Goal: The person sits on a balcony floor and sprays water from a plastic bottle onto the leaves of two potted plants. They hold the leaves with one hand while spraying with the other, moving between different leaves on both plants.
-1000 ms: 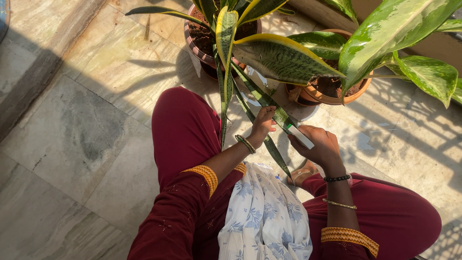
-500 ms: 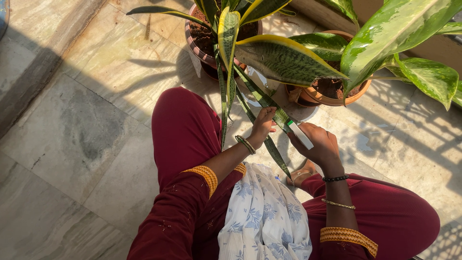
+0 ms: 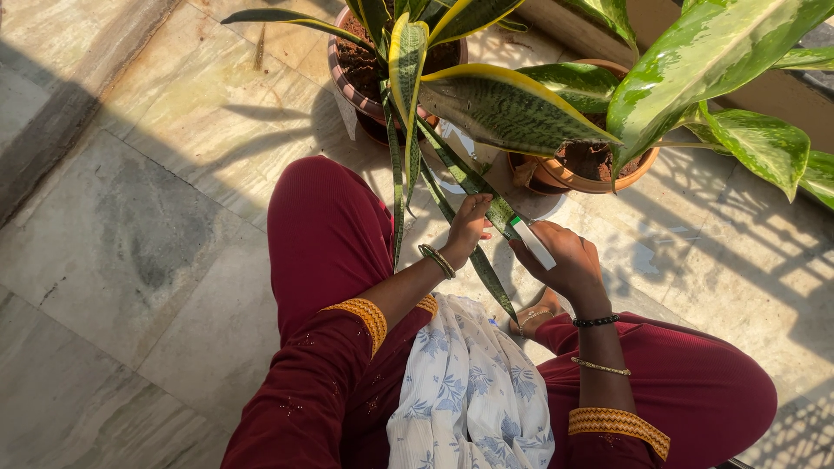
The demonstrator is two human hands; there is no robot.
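I squat on a stone floor in front of potted plants. My left hand (image 3: 470, 224) pinches a long, narrow dark-green leaf (image 3: 469, 180) of the yellow-edged plant. My right hand (image 3: 565, 260) grips a small white flat object (image 3: 533, 242) with a green end, pressed against the same leaf just right of my left hand. The leaf runs from the brown pot (image 3: 352, 82) at the top down between my knees. What the white object is cannot be made out.
A second terracotta pot (image 3: 599, 178) with broad pale-green leaves (image 3: 695, 61) stands at upper right. A white blue-flowered cloth (image 3: 473, 391) hangs over my lap. A sandalled foot (image 3: 534, 317) shows below my right hand. Marble tiles (image 3: 130, 243) spread to the left.
Both hands stay on the leaf. The white object has slid slightly up and left along it. The view has shifted a little.
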